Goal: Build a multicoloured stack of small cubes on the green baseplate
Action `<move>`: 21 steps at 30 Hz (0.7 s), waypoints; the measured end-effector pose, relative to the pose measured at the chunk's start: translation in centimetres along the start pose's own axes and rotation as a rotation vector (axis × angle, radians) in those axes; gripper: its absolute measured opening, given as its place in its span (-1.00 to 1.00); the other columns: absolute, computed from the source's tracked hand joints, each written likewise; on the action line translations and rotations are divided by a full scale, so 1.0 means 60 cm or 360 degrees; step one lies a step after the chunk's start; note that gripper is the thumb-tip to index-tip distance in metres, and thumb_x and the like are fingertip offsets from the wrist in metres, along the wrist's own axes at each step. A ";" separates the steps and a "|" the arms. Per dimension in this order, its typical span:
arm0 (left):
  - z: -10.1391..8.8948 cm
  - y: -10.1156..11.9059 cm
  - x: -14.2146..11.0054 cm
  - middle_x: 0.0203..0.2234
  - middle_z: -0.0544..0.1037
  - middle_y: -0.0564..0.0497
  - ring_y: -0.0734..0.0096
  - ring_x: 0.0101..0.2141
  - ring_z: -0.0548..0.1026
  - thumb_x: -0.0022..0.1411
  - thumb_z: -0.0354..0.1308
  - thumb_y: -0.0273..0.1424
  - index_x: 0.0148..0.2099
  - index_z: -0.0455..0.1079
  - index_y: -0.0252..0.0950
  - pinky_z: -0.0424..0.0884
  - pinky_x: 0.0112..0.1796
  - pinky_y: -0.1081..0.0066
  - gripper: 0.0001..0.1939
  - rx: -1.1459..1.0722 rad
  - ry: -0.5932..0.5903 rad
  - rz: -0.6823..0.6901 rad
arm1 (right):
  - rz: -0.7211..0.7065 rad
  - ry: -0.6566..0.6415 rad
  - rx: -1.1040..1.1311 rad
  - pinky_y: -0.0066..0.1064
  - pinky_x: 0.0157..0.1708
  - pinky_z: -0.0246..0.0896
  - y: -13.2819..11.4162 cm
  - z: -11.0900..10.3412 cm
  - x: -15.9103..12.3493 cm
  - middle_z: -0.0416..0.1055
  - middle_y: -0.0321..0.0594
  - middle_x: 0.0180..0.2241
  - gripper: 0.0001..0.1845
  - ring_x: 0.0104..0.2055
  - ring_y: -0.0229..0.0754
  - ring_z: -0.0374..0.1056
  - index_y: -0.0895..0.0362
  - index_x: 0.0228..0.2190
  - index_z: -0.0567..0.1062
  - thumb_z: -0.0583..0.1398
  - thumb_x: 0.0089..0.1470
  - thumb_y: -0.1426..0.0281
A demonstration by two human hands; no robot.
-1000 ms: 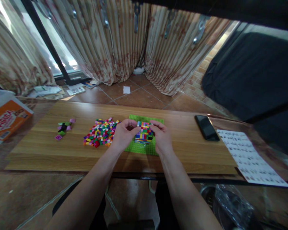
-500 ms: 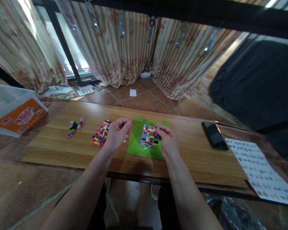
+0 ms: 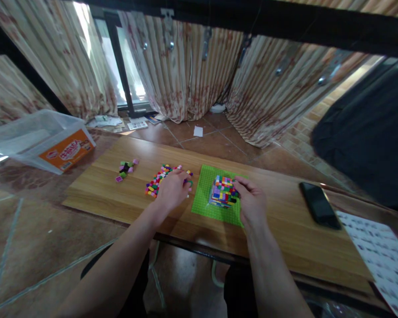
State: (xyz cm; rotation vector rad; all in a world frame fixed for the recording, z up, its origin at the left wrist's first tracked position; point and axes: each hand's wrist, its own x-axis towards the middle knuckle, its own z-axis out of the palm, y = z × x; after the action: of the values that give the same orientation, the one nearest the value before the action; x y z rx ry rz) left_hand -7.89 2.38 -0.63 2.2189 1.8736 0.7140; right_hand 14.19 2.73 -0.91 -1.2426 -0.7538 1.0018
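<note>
A block built of many-coloured toy bricks point(image 3: 223, 192) stands on a green studded baseplate point(image 3: 202, 201). My right hand point(image 3: 253, 202) is at the block's right side, thumb and forefinger closed at its upper right edge. To the left lies a pile of small loose toy bricks point(image 3: 153, 185) in mixed colours. My left hand point(image 3: 173, 191) reaches over the right part of this pile, with thumb and forefinger apart and a few bricks showing between them. Its other fingers are mostly hidden.
A small group of pink, green and black bricks point(image 3: 126, 169) lies farther left on the wooden board point(image 3: 96, 198). Beyond it stands a clear plastic bin point(image 3: 49, 132) with an orange label. At right are a black phone point(image 3: 319, 206) and a printed sheet point(image 3: 378, 247).
My left hand has gone from a pinch between pile and baseplate down to the loose bricks, its fingers parting. My right hand stays at the block. The whole view has shifted.
</note>
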 end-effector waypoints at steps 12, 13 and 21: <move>0.009 0.028 0.005 -0.26 0.53 -0.12 0.21 -0.18 0.48 0.22 0.02 -0.46 -0.25 0.49 -0.29 0.39 -0.11 0.29 -0.80 0.0327 -0.0156 0.0067 | 0.0050 -0.0007 0.0032 -0.40 -0.36 0.33 0.004 -0.002 0.001 0.55 -0.31 -0.46 -0.70 -0.45 -0.29 0.40 0.13 -0.42 0.61 0.39 -0.34 0.34; 0.009 0.026 0.005 -0.27 0.53 -0.12 0.21 -0.18 0.48 0.22 0.01 -0.48 -0.25 0.49 -0.30 0.39 -0.10 0.29 -0.79 0.0342 -0.0156 0.0072 | 0.0047 -0.0009 0.0030 -0.40 -0.36 0.33 0.004 -0.002 0.001 0.55 -0.32 -0.46 -0.70 -0.44 -0.29 0.40 0.13 -0.41 0.61 0.39 -0.34 0.34; 0.008 0.010 0.004 -0.21 0.55 -0.14 0.17 -0.16 0.50 0.20 0.03 -0.49 -0.14 0.49 -0.31 0.41 -0.09 0.25 -0.76 0.0253 -0.0052 0.0059 | 0.0010 0.0003 0.0001 -0.41 -0.36 0.29 -0.003 0.002 -0.004 0.54 -0.31 -0.47 -0.73 -0.44 -0.29 0.38 0.14 -0.43 0.60 0.37 -0.33 0.34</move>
State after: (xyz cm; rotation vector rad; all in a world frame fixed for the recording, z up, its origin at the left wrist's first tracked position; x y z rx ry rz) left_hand -7.15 2.61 -0.72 2.3503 1.9414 0.5480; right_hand 14.00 2.58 -0.73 -1.2461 -0.7488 1.0059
